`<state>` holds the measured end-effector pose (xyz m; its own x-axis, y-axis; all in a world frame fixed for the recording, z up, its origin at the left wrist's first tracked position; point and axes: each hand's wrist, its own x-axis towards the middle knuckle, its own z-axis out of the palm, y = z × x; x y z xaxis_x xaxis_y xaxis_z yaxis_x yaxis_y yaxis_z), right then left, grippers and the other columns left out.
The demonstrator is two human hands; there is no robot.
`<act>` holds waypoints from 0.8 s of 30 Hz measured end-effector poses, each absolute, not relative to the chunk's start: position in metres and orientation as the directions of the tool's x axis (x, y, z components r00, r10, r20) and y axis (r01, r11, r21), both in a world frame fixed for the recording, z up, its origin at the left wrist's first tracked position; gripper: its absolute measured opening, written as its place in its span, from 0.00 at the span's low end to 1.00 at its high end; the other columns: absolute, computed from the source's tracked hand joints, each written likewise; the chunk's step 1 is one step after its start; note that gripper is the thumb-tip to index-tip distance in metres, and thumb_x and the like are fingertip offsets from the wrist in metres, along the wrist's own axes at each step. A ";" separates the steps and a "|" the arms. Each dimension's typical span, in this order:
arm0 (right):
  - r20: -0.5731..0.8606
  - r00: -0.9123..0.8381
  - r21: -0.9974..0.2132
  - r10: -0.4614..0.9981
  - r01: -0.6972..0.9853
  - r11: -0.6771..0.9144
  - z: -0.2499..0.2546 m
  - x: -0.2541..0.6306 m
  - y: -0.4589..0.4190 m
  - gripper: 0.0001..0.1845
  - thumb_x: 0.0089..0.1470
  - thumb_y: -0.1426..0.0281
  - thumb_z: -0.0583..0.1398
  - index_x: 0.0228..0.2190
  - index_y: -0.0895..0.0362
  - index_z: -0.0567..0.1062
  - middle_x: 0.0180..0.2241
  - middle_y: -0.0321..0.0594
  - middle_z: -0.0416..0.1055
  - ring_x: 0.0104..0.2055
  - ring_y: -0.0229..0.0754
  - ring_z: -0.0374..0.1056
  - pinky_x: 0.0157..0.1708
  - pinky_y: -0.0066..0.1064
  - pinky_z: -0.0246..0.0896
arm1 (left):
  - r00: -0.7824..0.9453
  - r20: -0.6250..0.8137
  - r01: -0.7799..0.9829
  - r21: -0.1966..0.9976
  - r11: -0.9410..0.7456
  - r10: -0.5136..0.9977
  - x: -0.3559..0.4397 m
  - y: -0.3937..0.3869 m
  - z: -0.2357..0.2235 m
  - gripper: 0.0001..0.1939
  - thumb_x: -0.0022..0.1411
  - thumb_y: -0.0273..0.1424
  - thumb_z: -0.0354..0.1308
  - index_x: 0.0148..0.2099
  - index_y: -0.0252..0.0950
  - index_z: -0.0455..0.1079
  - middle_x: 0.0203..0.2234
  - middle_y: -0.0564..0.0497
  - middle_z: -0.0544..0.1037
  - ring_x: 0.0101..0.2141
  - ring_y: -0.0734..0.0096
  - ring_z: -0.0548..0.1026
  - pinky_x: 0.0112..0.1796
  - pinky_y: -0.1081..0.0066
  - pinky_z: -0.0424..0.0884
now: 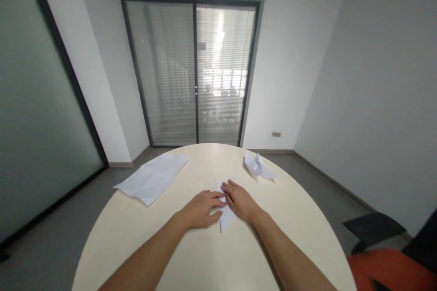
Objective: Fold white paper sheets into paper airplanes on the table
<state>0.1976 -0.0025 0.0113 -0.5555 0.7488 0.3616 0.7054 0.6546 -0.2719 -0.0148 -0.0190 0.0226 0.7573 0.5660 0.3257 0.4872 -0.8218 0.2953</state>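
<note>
A small piece of folded white paper (226, 219) lies flat near the middle of the round table, narrowing to a point at its near end. My left hand (205, 209) rests at its left edge, fingers spread, with the fingertips on the paper. From the right, my right hand (241, 201) lies flat across the paper's upper part, its fingers stretched out over it. Both hands press down on the paper without wrapping round it. Part of the paper is hidden beneath my fingers.
A creased white sheet (155, 177) lies at the table's left edge, partly overhanging. A folded paper shape (258, 166) stands at the back right of the cream table (218, 263). An orange chair (392, 269) with a black armrest (374, 228) is at the right. Glass doors (196, 72) stand beyond.
</note>
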 end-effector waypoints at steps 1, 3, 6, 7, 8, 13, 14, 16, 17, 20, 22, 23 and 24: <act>0.367 -0.557 -0.269 0.745 0.703 0.658 0.012 0.197 -0.003 0.20 0.63 0.75 0.49 0.50 0.60 0.74 0.55 0.47 0.72 0.62 0.43 0.63 0.68 0.42 0.45 | 0.753 0.330 0.495 0.286 -0.821 0.569 -0.015 -0.018 0.023 0.17 0.63 0.31 0.57 0.54 0.44 0.74 0.57 0.48 0.73 0.55 0.61 0.72 0.58 0.59 0.63; 0.372 -0.566 -0.264 0.736 0.695 0.668 0.012 0.196 -0.003 0.19 0.63 0.75 0.49 0.50 0.60 0.75 0.56 0.47 0.72 0.62 0.44 0.63 0.68 0.42 0.45 | 0.744 0.332 0.517 0.265 -0.814 0.580 -0.016 -0.017 0.022 0.16 0.64 0.32 0.57 0.54 0.43 0.74 0.57 0.48 0.73 0.55 0.61 0.72 0.58 0.60 0.63; 0.380 -0.584 -0.260 0.718 0.677 0.688 0.011 0.196 -0.003 0.19 0.62 0.75 0.51 0.50 0.60 0.74 0.56 0.47 0.72 0.62 0.44 0.63 0.68 0.43 0.47 | 0.717 0.319 0.573 0.238 -0.785 0.620 -0.016 -0.015 0.020 0.17 0.65 0.34 0.55 0.55 0.43 0.72 0.57 0.48 0.73 0.56 0.60 0.71 0.58 0.59 0.63; 0.384 -0.586 -0.261 0.714 0.672 0.693 0.011 0.196 -0.003 0.18 0.62 0.75 0.51 0.49 0.60 0.75 0.55 0.48 0.72 0.61 0.44 0.64 0.67 0.43 0.47 | 0.703 0.313 0.596 0.231 -0.769 0.639 -0.016 -0.014 0.019 0.17 0.66 0.34 0.55 0.56 0.43 0.72 0.58 0.47 0.72 0.57 0.60 0.70 0.58 0.58 0.63; 0.387 -0.588 -0.263 0.710 0.667 0.697 0.012 0.196 -0.003 0.18 0.61 0.75 0.51 0.48 0.60 0.75 0.55 0.48 0.72 0.61 0.45 0.64 0.67 0.43 0.48 | 0.684 0.309 0.622 0.226 -0.750 0.660 -0.016 -0.013 0.017 0.18 0.67 0.35 0.54 0.57 0.42 0.71 0.58 0.47 0.72 0.57 0.60 0.70 0.58 0.57 0.62; 0.376 -0.628 -0.275 0.682 0.627 0.729 0.022 0.194 -0.009 0.16 0.61 0.75 0.51 0.44 0.56 0.76 0.49 0.44 0.77 0.59 0.44 0.66 0.67 0.42 0.49 | 0.604 0.315 0.710 0.204 -0.674 0.732 -0.017 -0.009 0.011 0.18 0.68 0.31 0.51 0.58 0.40 0.71 0.59 0.45 0.71 0.59 0.60 0.68 0.58 0.56 0.62; 0.371 -0.638 -0.275 0.674 0.618 0.736 0.024 0.193 -0.011 0.15 0.61 0.75 0.51 0.43 0.56 0.76 0.48 0.43 0.77 0.59 0.44 0.66 0.67 0.42 0.49 | 0.595 0.318 0.719 0.199 -0.666 0.738 -0.017 -0.009 0.011 0.19 0.68 0.30 0.50 0.58 0.40 0.71 0.58 0.45 0.72 0.59 0.61 0.68 0.58 0.57 0.62; 0.363 -0.652 -0.277 0.666 0.606 0.745 0.028 0.192 -0.013 0.14 0.61 0.74 0.52 0.42 0.56 0.77 0.47 0.43 0.77 0.58 0.44 0.66 0.67 0.42 0.48 | 0.572 0.322 0.741 0.191 -0.643 0.755 -0.016 -0.008 0.010 0.19 0.68 0.28 0.49 0.57 0.38 0.71 0.58 0.44 0.72 0.59 0.61 0.68 0.58 0.57 0.63; 0.359 -0.656 -0.278 0.664 0.604 0.747 0.029 0.192 -0.014 0.14 0.61 0.73 0.53 0.41 0.56 0.77 0.47 0.44 0.77 0.58 0.44 0.66 0.67 0.42 0.47 | 0.558 0.322 0.754 0.189 -0.629 0.765 -0.016 -0.007 0.010 0.19 0.67 0.28 0.48 0.57 0.38 0.71 0.58 0.43 0.72 0.59 0.61 0.68 0.57 0.58 0.63; 0.350 -0.662 -0.280 0.663 0.601 0.748 0.030 0.190 -0.016 0.13 0.60 0.72 0.54 0.41 0.57 0.78 0.47 0.45 0.77 0.58 0.46 0.66 0.67 0.41 0.46 | 0.519 0.319 0.787 0.184 -0.589 0.793 -0.016 -0.005 0.010 0.20 0.67 0.27 0.48 0.58 0.38 0.71 0.58 0.43 0.72 0.58 0.61 0.68 0.57 0.59 0.64; 0.346 -0.666 -0.281 0.661 0.599 0.750 0.030 0.190 -0.016 0.13 0.60 0.70 0.56 0.42 0.57 0.78 0.48 0.46 0.76 0.59 0.47 0.66 0.68 0.41 0.45 | 0.498 0.323 0.802 0.183 -0.569 0.805 -0.017 -0.004 0.008 0.20 0.67 0.27 0.48 0.58 0.38 0.72 0.57 0.43 0.72 0.58 0.61 0.69 0.56 0.59 0.64; 0.345 -0.668 -0.282 0.659 0.597 0.751 0.029 0.190 -0.016 0.13 0.59 0.70 0.57 0.43 0.58 0.78 0.49 0.46 0.76 0.59 0.47 0.66 0.68 0.41 0.45 | 0.486 0.329 0.809 0.183 -0.559 0.810 -0.017 -0.003 0.008 0.20 0.67 0.27 0.48 0.58 0.38 0.72 0.57 0.43 0.73 0.58 0.61 0.69 0.56 0.59 0.64; 0.345 -0.670 -0.283 0.658 0.594 0.753 0.028 0.190 -0.016 0.14 0.59 0.69 0.57 0.45 0.58 0.78 0.50 0.46 0.76 0.59 0.47 0.66 0.68 0.41 0.45 | 0.474 0.334 0.815 0.183 -0.549 0.815 -0.018 -0.003 0.007 0.20 0.67 0.27 0.49 0.57 0.38 0.72 0.57 0.42 0.73 0.57 0.60 0.69 0.56 0.59 0.64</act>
<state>0.1904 -0.0157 0.0285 -0.6697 0.6575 0.3452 0.5935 0.7533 -0.2833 -0.0177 -0.0028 0.0069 0.4739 0.8146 0.3344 0.8153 -0.5494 0.1830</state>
